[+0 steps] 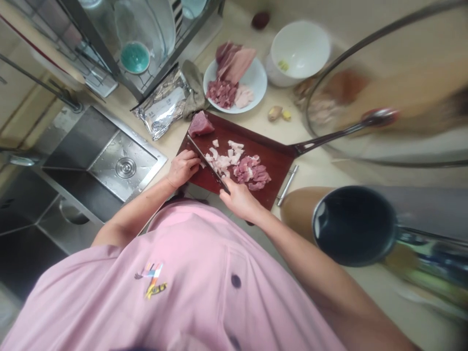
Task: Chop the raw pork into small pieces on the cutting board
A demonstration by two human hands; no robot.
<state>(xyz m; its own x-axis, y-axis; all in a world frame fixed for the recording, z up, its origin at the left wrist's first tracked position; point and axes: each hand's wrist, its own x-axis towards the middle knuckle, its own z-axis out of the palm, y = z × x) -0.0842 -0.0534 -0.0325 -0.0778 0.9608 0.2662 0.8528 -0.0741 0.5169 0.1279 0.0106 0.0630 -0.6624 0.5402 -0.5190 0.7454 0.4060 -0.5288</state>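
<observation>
My right hand (239,197) grips the handle of a kitchen knife (208,162), whose blade is seen nearly edge-on, slanting across a dark red cutting board (234,127). Left of the blade, my left hand (184,167) has its fingers curled and pressed down at the board's edge. A small strip of white fat (202,165) shows at its fingertips, mostly hidden. Just right of the knife lie chopped pieces of white fat (223,160). Beside them is a heap of cut red meat (254,173). One larger chunk of meat (201,125) rests at the board's far left corner.
Behind the board, a white plate (260,80) holds sliced and diced meat. Near it are a white bowl (302,51), ginger pieces (276,113) and a silver packet (164,102). A steel sink (106,151) lies left. On the right are a dark pan (356,226) and a large glass lid (365,131).
</observation>
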